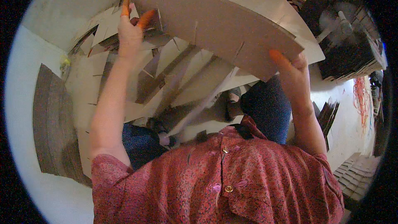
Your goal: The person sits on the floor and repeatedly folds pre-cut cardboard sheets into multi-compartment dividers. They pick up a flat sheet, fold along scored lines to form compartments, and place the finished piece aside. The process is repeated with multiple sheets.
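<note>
A long brown cardboard strip (219, 23) with short slits along its lower edge stretches across the upper middle, tilted down to the right. My right hand (292, 68) grips its right end, the orange-covered thumb on the face and the other fingers mostly hidden behind. At the left end is my left hand (132, 25), its orange-covered thumb against the strip and another orange-covered finger pointing up beside the edge. Below the strip, an assembly of slotted cardboard dividers (166, 72) forms open cells in front of my legs.
A pale tabletop (286, 14) lies behind the strip. Dark stacked cardboard (352, 54) stands at the right, with red strings (361, 99) hanging beyond it. Another cardboard stack (358, 174) sits at lower right. A brown sheet (54, 120) leans at the left near the wall.
</note>
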Demonstrator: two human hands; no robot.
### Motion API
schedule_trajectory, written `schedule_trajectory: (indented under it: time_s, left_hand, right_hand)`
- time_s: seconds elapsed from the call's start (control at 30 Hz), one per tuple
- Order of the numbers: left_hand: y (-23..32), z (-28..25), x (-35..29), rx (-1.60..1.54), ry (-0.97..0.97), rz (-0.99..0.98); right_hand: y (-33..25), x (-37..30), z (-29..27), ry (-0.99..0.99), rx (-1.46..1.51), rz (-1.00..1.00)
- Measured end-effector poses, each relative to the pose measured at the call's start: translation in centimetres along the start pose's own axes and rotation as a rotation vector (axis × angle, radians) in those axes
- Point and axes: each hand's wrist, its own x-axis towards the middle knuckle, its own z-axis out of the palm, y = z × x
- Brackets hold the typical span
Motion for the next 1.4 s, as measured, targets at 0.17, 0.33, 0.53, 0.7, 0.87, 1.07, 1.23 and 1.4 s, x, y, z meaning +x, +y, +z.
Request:
schedule_trajectory:
  time_s: [0.17,0.33,0.53,0.7,0.87,1.07,1.23,1.4]
  left_hand:
    - [-4.4,-2.2,0.4,0.251,-0.163,-0.185]
    - [-5.3,-2.6,0.0,0.094,-0.180,-0.288]
    - [-7.9,-2.5,-0.6,0.457,-0.424,-0.461]
    - [-9.4,-4.4,0.9,0.830,-0.148,-0.013]
    - [-10.9,-3.7,4.2,1.107,-0.179,0.366]
    - [-9.8,-2.2,6.5,1.064,-0.214,0.126]
    - [-5.0,-0.6,1.4,0.784,-0.118,0.536]
    - [1.8,2.8,-7.9,0.378,-0.564,0.881]
  right_hand:
    - [1.2,-2.2,0.0,-0.105,-0.433,0.059]
    - [5.0,-3.6,0.6,-0.011,-0.148,0.086]
    - [10.3,-5.1,-1.3,-0.249,-0.399,0.274]
    - [6.2,-4.3,0.0,-0.185,-0.345,0.125]
    - [7.0,-2.1,-1.4,-0.340,-0.743,-0.210]
    - [8.5,-0.2,-2.8,-0.238,-0.826,-0.394]
    - [3.8,1.3,0.3,-0.095,-0.662,-0.221]
    - [3.4,2.1,3.7,-0.038,0.458,0.449]
